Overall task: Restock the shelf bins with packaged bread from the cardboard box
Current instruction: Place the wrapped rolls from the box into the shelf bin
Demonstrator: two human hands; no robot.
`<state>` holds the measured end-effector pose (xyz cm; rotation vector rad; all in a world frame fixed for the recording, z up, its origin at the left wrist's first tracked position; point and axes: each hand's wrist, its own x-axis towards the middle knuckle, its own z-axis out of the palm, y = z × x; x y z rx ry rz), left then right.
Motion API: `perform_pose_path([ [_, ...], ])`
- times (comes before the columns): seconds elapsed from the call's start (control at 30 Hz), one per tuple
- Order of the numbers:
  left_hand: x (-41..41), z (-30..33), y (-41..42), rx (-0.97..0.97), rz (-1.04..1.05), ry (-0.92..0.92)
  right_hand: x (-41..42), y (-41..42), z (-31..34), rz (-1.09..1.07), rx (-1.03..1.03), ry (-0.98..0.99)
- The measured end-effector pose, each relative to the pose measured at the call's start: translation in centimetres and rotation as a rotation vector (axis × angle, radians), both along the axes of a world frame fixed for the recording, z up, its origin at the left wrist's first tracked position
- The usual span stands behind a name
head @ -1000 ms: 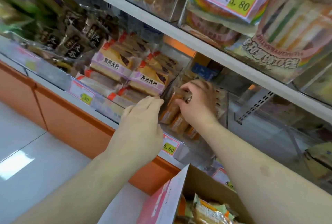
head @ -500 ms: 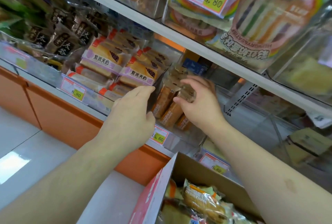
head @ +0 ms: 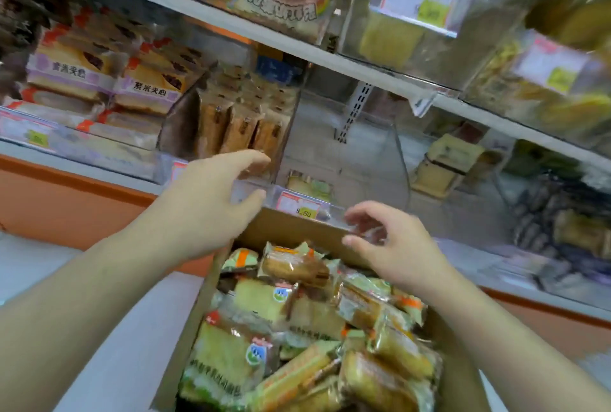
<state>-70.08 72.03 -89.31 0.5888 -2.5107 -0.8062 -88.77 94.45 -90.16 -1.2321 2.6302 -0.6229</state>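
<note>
Hands hover empty above the brown cardboard box [head: 307, 229] of wrapped bread: left hand [head: 211, 203] spread, right hand [head: 386, 243] loosely curled.

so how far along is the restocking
Done: the clear bin of upright brown bread packs looks full. In hand: nothing; the left hand and right hand are both empty above the cardboard box. Left: the box holds many wrapped bread packs, and the clear bin to the right looks almost empty.
</note>
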Motion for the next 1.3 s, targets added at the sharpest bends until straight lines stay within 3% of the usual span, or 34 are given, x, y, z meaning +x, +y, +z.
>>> perform_pose_path([
  [0.1, -0.7, -0.2, 3.0, 0.042, -0.077, -0.043, 0.0, 3.5, -2.4, -0.008, 0.220, -0.154],
  [0.2, -1.4, -0.7, 5.5, 0.031, -0.154, -0.117, 0.8, 4.3, -4.2, 0.059, 0.435, -0.157],
  [0.3, -1.9, -1.0, 7.4, -0.006, -0.211, -0.208, 1.2, 4.0, -5.2, 0.073, 0.453, -0.091],
  [0.5, -2.3, -1.8, 8.6, 0.093, -0.201, -0.266, 0.8, 3.9, -1.7, 0.047, 0.125, -0.124],
  [0.7, -2.5, -0.6, 9.9, 0.697, -0.217, -0.191, 3.0, 3.7, 0.0, 0.128, -0.038, -0.168],
  [0.93, -1.6, 0.3, 8.6, 0.886, -0.206, -0.115, 3.4, 3.7, 0.8, 0.109, -0.207, -0.252],
  [1.0, -1.4, 0.4, 8.0, 0.909, -0.164, -0.052, 2.5, 4.0, 1.6, 0.048, -0.298, -0.230],
  [1.1, -1.0, 0.1, 6.3, 0.976, -0.132, 0.022, 0.5, 4.8, 2.3, -0.211, -0.479, -0.287],
  [1.2, -0.8, -0.3, 5.3, 1.080, -0.085, 0.099, -0.2, 5.0, 2.7, -0.359, -0.518, -0.591],
  [1.3, -0.7, 0.0, 5.8, 1.164, -0.037, 0.157, 1.0, 4.7, 3.0, -0.294, -0.518, -0.937],
])
